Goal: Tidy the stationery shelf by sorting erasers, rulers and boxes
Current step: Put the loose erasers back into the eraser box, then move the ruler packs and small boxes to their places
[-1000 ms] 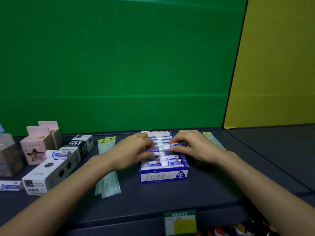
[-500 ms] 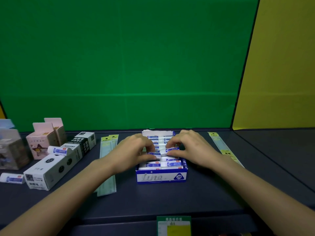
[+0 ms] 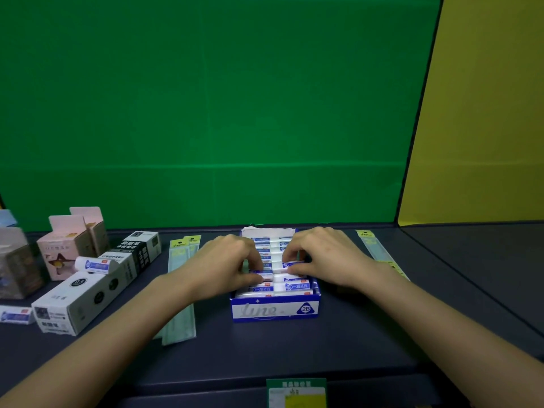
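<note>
Green backdrop (image 3: 206,113) fills most of the view, with a yellow panel (image 3: 485,113) to the right, and below them runs the dark shelf (image 3: 323,348). At its middle stands the blue eraser box (image 3: 275,310), open at the top and marked 2B on its front. The packed erasers (image 3: 295,287) lie inside in two columns of white blocks with blue sleeves.

Both hands are down in the box. The left hand (image 3: 223,266) is over the left column, its fingers (image 3: 251,254) curled and closed with the thumb on one of the erasers. The right hand (image 3: 323,257) is over the right column and likewise pinches an eraser between thumb and curled fingers.

Left of the box, partly under the left forearm, lie packaged rulers (image 3: 179,290). Another ruler packet (image 3: 376,248) lies right of the box (its near end is hidden by the right wrist). Further left a long white box (image 3: 76,304) carries a loose eraser (image 3: 95,265) on top, with a black-and-white box (image 3: 138,248) just behind it. Pink boxes (image 3: 63,248) stand upright at the back. One more eraser (image 3: 16,315) lies flat at the far left edge. A green and yellow price label (image 3: 295,393) sits on the shelf's front lip.
</note>
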The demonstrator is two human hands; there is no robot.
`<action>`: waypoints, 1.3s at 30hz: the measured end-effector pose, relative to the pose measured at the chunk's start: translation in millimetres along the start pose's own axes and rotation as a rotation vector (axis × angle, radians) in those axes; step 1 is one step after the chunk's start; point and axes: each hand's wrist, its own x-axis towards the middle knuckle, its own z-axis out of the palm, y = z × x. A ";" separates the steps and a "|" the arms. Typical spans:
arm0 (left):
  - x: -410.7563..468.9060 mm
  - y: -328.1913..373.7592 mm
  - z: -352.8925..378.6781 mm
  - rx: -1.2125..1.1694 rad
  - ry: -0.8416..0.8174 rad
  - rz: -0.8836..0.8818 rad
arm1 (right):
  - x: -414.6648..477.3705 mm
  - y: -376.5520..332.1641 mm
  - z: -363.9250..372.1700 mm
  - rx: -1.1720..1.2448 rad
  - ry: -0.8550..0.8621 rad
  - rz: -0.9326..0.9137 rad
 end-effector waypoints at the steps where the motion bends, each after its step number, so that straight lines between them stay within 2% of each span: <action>1: 0.4 0.4 -0.3 0.001 -0.002 -0.002 | 0.6 -0.7 -0.2 -0.007 0.001 0.003; 8: 5.5 1.1 -2.5 -0.027 -0.035 -0.023 | -4.0 0.7 -6.2 0.011 -0.026 0.031; 14: 13.1 28.6 -14.7 -0.118 0.191 -0.028 | -38.5 44.8 -40.4 0.176 0.253 0.285; 16: 21.0 45.7 -19.4 -0.134 0.240 -0.023 | -54.2 64.6 -50.8 0.196 0.272 0.364; 20: 39.7 88.6 -17.0 -0.131 0.265 -0.035 | -88.0 97.7 -51.7 0.177 0.149 0.540; 24: 60.8 127.7 4.1 -0.036 0.171 -0.152 | -111.4 113.7 -31.0 0.149 -0.003 0.684; 28: 78.4 153.6 31.1 0.007 0.035 -0.368 | -118.5 105.0 -11.0 0.103 -0.053 0.695; 33: 92.7 161.8 48.6 -0.027 -0.042 -0.619 | -111.5 95.4 -7.3 0.009 -0.116 0.699; 39: 99.6 162.4 53.3 -0.021 -0.097 -0.655 | -109.2 102.0 -13.1 0.103 -0.210 0.724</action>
